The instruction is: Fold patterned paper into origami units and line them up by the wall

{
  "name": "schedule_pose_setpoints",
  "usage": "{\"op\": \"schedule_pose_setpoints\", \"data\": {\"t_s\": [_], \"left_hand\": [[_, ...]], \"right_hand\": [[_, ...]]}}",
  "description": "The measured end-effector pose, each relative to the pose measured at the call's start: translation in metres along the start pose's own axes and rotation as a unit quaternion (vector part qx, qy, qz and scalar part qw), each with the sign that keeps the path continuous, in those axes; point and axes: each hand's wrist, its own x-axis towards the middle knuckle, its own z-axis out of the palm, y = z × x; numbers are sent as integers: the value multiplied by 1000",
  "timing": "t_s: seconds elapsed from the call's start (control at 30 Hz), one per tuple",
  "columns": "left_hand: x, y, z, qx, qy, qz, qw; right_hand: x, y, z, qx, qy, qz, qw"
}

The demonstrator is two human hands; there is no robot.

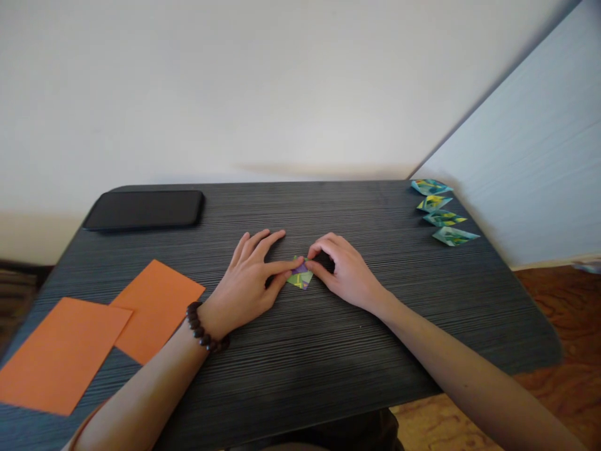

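– Pale wall behind, dark striped worktop point(328, 351) in front. Where does the folded paper point(300, 277) sit?

– Flat on the middle of the worktop, about halfway between the far and near edges, right between the two hands.

– Which way does it point?

– The visible part is a small green, yellow and purple wedge with one corner aimed at the near edge. Its long axis seems to run left to right, roughly along that edge, but fingertips cover both ends, so I can't be sure.

– And the hands?

– The left hand point(246, 282) lies spread and relaxed on the worktop, forefinger stretched out with its tip pressed on the paper's top. The right hand point(345, 269) is curled, thumb and forefinger tips meeting at the paper's right end. Whether they nip it or only press it down, I cannot tell.

– Anything on the wrist?

– A dark bead bracelet point(204, 329) on the left one.

– What else is around?

– A black phone point(145, 208) lies face up at the far left corner. Two orange sheets point(61, 354) overlap near the left edge, and one of them reaches over the near edge. Four folded pieces point(441, 217) in the same patterned paper line up along the right edge at the far right corner, well apart from the hands.

– Anything crowding the paper?

– Only the fingers themselves. A white panel point(526, 169) slants up just beyond the right edge.
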Motion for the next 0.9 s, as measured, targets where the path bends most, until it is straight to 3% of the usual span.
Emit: {"op": "schedule_pose_setpoints", "data": {"t_s": [0.3, 0.63, 0.9], "left_hand": [[0, 0, 4, -19, 34, -6, 999], [-2, 0, 2, 1, 6, -7, 1000], [-1, -6, 0, 8, -6, 13, 1000]], "right_hand": [[0, -6, 8, -33, 21, 30, 999], [0, 2, 0, 45, -1, 21, 999], [2, 2, -1, 29, -25, 11, 999]]}}
